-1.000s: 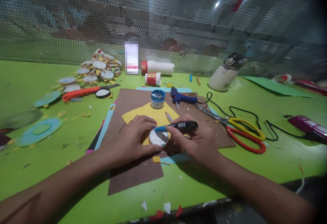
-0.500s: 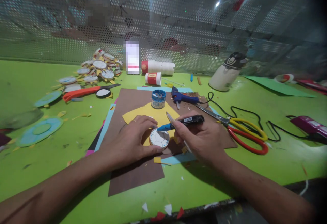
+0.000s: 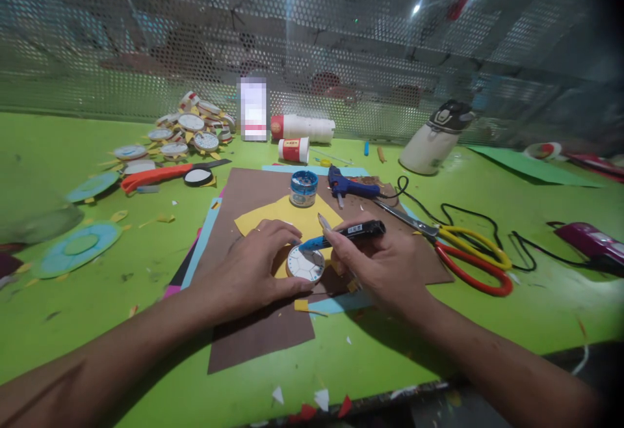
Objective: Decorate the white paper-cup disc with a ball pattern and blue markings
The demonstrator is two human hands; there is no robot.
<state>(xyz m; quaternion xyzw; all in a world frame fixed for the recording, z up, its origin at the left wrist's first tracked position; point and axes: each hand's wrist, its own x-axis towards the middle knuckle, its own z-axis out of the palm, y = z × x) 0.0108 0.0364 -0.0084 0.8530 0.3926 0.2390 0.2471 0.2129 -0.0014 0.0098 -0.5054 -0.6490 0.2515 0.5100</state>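
Observation:
A small white round clock face (image 3: 305, 264) lies on yellow paper (image 3: 287, 218) over a brown sheet (image 3: 253, 330). My left hand (image 3: 251, 268) curls around its left side, fingers and thumb pressed on its rim. My right hand (image 3: 385, 262) is closed on a black and blue marker (image 3: 344, 235), whose blue tip rests on the top of the clock face. A second thin pen (image 3: 324, 222) lies just beyond the marker.
Behind the paper stand a blue-lidded jar (image 3: 303, 188) and a blue glue gun (image 3: 348, 185). Red and yellow scissors (image 3: 463, 252) and a black cord (image 3: 487, 226) lie to the right. A heap of finished clock faces (image 3: 188, 132), an orange cutter (image 3: 156, 175) and paper cups (image 3: 299, 135) sit farther back.
The marker's tip has moved from the side of the clock face onto its top edge, and its barrel has tilted up slightly. My left hand has stayed on the disc.

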